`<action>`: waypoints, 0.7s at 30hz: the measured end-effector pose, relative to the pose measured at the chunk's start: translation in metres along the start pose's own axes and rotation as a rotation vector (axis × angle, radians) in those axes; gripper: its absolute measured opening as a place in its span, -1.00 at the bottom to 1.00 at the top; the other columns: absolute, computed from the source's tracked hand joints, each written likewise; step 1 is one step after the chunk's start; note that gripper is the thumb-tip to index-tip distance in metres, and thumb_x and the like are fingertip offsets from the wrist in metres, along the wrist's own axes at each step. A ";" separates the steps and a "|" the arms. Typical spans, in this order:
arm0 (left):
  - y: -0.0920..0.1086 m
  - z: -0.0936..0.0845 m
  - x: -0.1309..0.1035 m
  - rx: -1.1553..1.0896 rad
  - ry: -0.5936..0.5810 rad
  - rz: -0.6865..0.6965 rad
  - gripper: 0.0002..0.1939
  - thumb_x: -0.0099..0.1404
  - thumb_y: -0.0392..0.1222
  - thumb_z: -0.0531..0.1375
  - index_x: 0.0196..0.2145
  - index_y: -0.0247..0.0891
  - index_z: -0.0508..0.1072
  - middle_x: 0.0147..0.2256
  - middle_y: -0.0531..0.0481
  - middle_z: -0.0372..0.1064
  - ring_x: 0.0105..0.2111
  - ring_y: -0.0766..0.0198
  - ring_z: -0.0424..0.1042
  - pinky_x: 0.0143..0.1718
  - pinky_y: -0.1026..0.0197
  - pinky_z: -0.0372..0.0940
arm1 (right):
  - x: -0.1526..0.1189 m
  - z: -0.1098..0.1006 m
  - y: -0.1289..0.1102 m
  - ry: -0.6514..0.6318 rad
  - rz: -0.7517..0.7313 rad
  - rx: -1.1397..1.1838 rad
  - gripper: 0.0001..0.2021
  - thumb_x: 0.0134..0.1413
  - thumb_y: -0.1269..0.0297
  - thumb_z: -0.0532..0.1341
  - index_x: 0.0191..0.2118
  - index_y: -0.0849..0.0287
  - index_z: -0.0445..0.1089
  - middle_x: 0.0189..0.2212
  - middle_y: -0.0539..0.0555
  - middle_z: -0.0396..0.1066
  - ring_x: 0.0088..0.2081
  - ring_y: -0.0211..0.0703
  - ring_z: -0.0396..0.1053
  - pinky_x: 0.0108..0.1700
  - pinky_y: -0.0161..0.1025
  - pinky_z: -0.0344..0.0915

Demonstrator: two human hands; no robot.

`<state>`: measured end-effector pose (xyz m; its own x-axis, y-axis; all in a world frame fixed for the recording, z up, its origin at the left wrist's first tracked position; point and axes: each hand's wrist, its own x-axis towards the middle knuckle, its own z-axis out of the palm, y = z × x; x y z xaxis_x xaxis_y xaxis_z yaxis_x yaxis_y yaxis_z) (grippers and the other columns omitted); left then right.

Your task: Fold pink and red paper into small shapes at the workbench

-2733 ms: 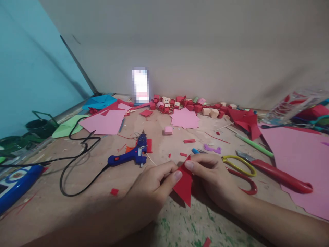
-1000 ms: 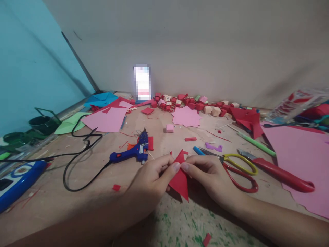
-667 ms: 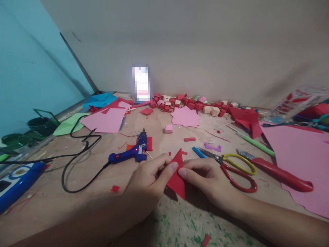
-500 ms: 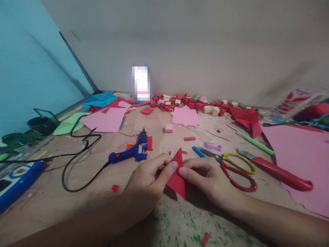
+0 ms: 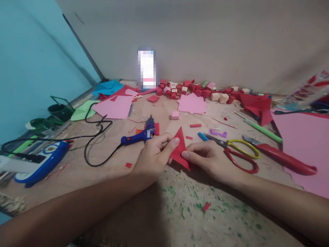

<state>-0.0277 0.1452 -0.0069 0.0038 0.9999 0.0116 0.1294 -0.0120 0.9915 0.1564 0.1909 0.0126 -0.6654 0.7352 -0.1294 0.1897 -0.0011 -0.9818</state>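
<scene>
A folded piece of red paper (image 5: 181, 146), roughly triangular with one point upward, is held between both hands above the table. My left hand (image 5: 158, 151) pinches its left side, thumb on the near face. At its right edge my right hand (image 5: 205, 157) grips with thumb and bent fingers. The fingertips behind the paper are hidden. Just right of my right hand lie scissors (image 5: 232, 147) with one yellow and one red handle. A blue glue gun (image 5: 137, 136) rests beyond my left hand, its cord trailing left.
A small pink paper box (image 5: 175, 115) and pink sheets (image 5: 192, 103) lie ahead. Many small red and cream boxes (image 5: 197, 91) line the wall beside a lit phone (image 5: 147, 68). A red-handled knife (image 5: 288, 159) lies at right, a blue power strip (image 5: 46, 164) at left.
The view has tipped down and shifted left, so things sit higher and further right. Both hands still hold the red paper; my right thumb has moved lower along its right edge.
</scene>
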 end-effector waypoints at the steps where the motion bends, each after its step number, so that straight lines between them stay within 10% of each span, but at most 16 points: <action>1: 0.001 0.000 0.000 0.004 0.006 0.001 -0.63 0.47 0.02 0.15 -0.43 -0.25 0.37 -0.66 0.21 0.18 -0.67 0.47 0.15 -0.64 0.41 0.06 | 0.000 0.000 0.000 0.003 0.002 -0.004 -0.61 0.22 0.11 0.27 -0.56 0.23 0.41 -0.64 -0.04 0.31 -0.59 -0.35 0.15 -0.53 -0.34 0.04; 8: 0.002 -0.002 -0.001 -0.066 0.099 -0.006 -0.65 0.46 0.04 0.16 -0.40 -0.24 0.36 -0.64 0.20 0.16 -0.65 0.45 0.14 -0.63 0.38 0.04 | -0.001 0.004 -0.001 0.037 -0.065 -0.081 -0.69 0.18 0.16 0.30 -0.52 0.21 0.48 -0.60 -0.02 0.36 -0.56 -0.31 0.21 -0.52 -0.33 0.09; 16: 0.008 -0.012 0.003 0.187 0.499 0.238 -0.70 0.49 0.03 0.11 -0.34 -0.20 0.38 -0.54 0.15 0.28 -0.57 0.37 0.26 -0.52 0.34 0.18 | -0.007 0.005 0.003 0.046 -0.027 -0.002 -0.60 0.20 0.04 0.29 -0.54 0.23 0.51 -0.62 0.04 0.41 -0.58 -0.29 0.25 -0.52 -0.33 0.14; 21: 0.005 -0.010 -0.003 0.761 0.034 0.756 -0.84 0.46 -0.23 0.16 -0.21 -0.23 0.56 -0.41 -0.01 0.50 -0.42 0.27 0.43 -0.30 0.24 0.27 | 0.000 0.003 0.010 0.130 0.081 0.422 -0.47 0.21 -0.14 0.27 -0.53 0.27 0.50 -0.69 0.02 0.33 -0.64 -0.32 0.20 -0.56 -0.33 0.09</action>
<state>-0.0370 0.1424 -0.0007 0.3158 0.7320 0.6037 0.6887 -0.6145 0.3849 0.1563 0.1892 0.0025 -0.5589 0.8005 -0.2164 -0.0914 -0.3188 -0.9434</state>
